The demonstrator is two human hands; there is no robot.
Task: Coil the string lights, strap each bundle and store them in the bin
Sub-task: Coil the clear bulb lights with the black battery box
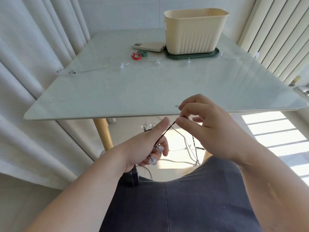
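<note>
Off the near edge of the table point(150, 91), the left hand point(147, 148) curls round gathered string lights point(164, 133) while the right hand point(210, 129) pinches the wire, best drawn taut for even loops.

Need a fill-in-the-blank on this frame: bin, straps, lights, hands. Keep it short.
The cream bin stands on a dark ____ tray.
Beside the red strap lies a ____ one.
The string lights on the table have ____-shaped bulbs.
The right hand pinches the dark wire; its clear bulbs sit in the ____ hand.
Missing: green; green; star; left.
</note>
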